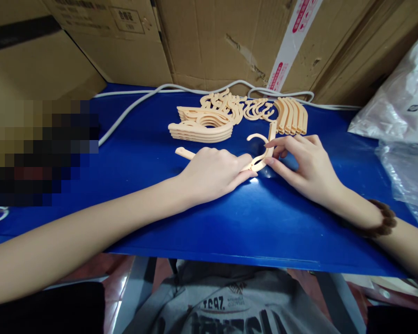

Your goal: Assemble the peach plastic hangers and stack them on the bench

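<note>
A cream plastic hanger with a curved hook is held just above the blue table, between both hands. My left hand is closed around one arm of it, and that arm's end sticks out to the left of the knuckles. My right hand pinches the other arm, which points up and away, between thumb and fingers. The joint below the hook shows between the two hands. Behind them lies a stack of folded cream hangers, beside a heap of loose hooks and a row of hanger arms.
Cardboard boxes stand along the back of the blue table. A white cable runs in front of them. Clear plastic bags lie at the right. A blurred-out patch covers the left side.
</note>
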A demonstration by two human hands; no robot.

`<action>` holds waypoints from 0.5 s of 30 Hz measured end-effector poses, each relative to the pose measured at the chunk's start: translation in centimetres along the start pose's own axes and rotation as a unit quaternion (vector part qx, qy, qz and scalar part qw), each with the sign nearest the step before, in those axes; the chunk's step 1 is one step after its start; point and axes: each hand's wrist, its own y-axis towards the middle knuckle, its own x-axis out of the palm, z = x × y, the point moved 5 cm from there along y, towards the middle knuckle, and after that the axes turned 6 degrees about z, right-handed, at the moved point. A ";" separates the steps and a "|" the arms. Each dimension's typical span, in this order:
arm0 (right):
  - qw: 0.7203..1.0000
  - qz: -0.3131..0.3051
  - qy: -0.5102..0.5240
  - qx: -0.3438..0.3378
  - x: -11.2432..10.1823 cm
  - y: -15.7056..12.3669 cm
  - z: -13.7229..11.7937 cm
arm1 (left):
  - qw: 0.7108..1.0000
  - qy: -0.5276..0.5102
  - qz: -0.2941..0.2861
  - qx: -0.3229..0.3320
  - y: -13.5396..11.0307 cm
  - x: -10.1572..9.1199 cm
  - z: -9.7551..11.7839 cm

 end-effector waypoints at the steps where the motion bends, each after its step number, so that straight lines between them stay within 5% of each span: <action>1: 1.000 -0.002 0.000 -0.001 0.0 0.0 0.0 | 1.000 0.001 -0.002 0.002 0.0 0.0 0.0; 15: 0.998 -0.051 -0.022 -0.025 0.5 0.0 -0.1 | 0.999 0.013 -0.011 0.028 0.2 0.6 0.2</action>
